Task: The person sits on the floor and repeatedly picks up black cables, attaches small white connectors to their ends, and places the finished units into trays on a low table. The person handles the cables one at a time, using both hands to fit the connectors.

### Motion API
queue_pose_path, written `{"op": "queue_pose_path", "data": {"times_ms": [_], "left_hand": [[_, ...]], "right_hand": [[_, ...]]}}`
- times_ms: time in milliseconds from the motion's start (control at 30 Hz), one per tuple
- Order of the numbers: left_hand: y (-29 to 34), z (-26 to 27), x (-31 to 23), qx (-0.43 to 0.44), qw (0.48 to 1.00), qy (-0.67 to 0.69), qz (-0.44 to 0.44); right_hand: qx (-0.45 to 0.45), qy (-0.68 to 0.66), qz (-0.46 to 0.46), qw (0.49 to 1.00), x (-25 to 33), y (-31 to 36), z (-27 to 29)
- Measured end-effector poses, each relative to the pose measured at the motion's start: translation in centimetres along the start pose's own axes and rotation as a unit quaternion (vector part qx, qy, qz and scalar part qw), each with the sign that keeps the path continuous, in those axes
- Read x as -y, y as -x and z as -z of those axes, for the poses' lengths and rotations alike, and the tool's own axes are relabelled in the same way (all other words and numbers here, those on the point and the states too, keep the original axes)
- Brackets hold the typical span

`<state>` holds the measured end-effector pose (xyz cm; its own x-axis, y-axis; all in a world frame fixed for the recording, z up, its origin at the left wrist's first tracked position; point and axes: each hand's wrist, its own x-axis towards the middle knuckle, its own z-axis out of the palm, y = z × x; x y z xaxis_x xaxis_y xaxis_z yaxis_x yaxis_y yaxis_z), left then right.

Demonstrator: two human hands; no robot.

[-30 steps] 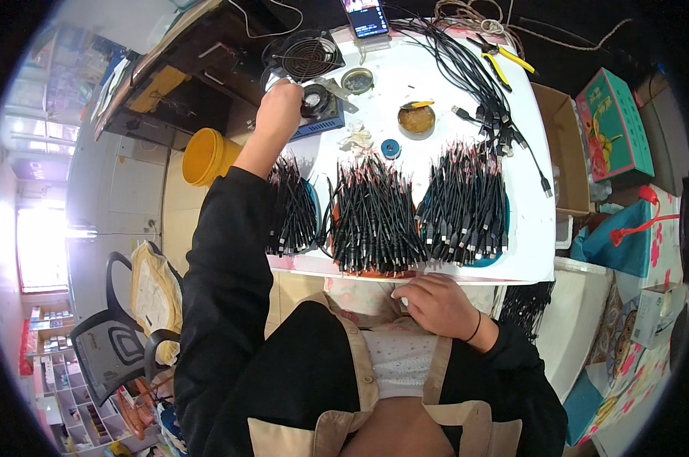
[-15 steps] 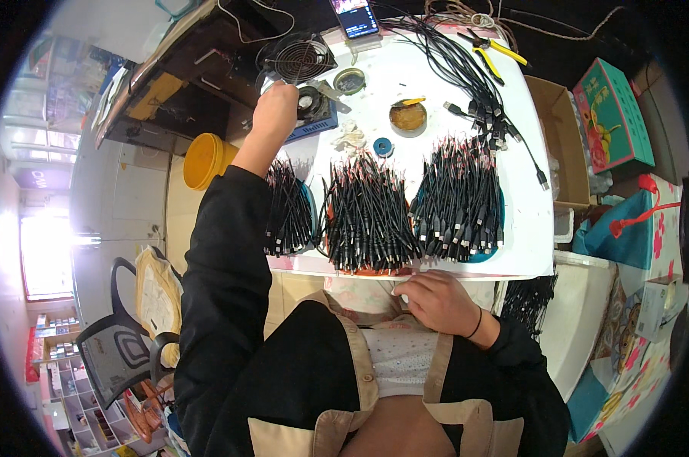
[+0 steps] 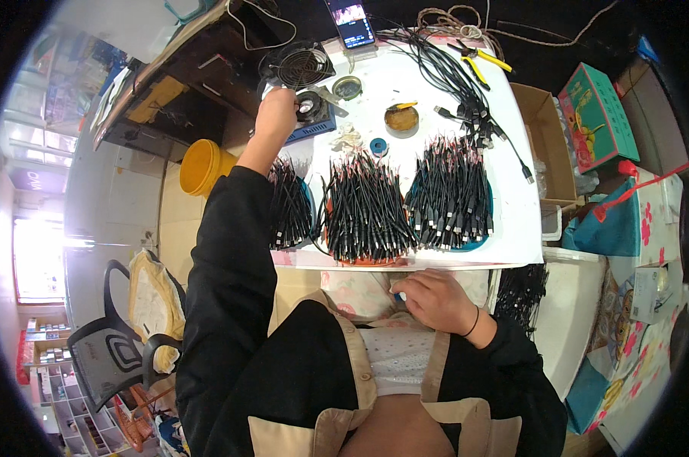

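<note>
My left hand (image 3: 276, 120) is stretched out to the far left of the table, its fingers curled at the edge of a blue box-shaped device (image 3: 311, 128). A whitish bit shows beyond those fingers; what they hold is hidden. Close to my body, below the table's front edge, my right hand (image 3: 440, 302) is closed, with a small pale, bluish end poking out by the thumb. Between the hands lie three bundles of short black cables: a left bundle (image 3: 288, 209), a middle bundle (image 3: 366, 209) on an orange tray, and a right bundle (image 3: 449, 194) on a teal tray.
A round fan grille (image 3: 302, 68), a small round tin (image 3: 348, 87), an amber jar (image 3: 401, 119) and a blue spool (image 3: 378, 147) sit behind the bundles. Yellow-handled pliers (image 3: 477, 65), loose cables (image 3: 443, 68) and a phone (image 3: 352, 24) are farther back. A yellow bucket (image 3: 201, 167) stands left.
The view has shifted slightly, so the table sits a little farther left and higher. Both hands keep nearly the same places and remain closed.
</note>
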<state>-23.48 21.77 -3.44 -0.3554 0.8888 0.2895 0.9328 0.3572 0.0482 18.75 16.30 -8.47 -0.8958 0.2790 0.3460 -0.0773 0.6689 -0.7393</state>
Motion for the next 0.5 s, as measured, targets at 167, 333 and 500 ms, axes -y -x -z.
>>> {"op": "queue_pose_path", "data": {"times_ms": [167,333,500], "left_hand": [[2.5,6.1,-2.5,-0.082,0.985,0.149,0.025],[9.9,14.5,-6.8,-0.153,0.894,0.414,0.077],[18.2,21.3,-9.6,-0.16,0.752,0.638,0.038]], "right_hand": [[-0.008,-0.006,0.01,1.0,1.8,0.7,-0.2],[0.009,-0.001,0.027,1.0,4.3,1.1,-0.5],[0.028,-0.022,0.029,0.999,7.8,0.4,0.5]]}}
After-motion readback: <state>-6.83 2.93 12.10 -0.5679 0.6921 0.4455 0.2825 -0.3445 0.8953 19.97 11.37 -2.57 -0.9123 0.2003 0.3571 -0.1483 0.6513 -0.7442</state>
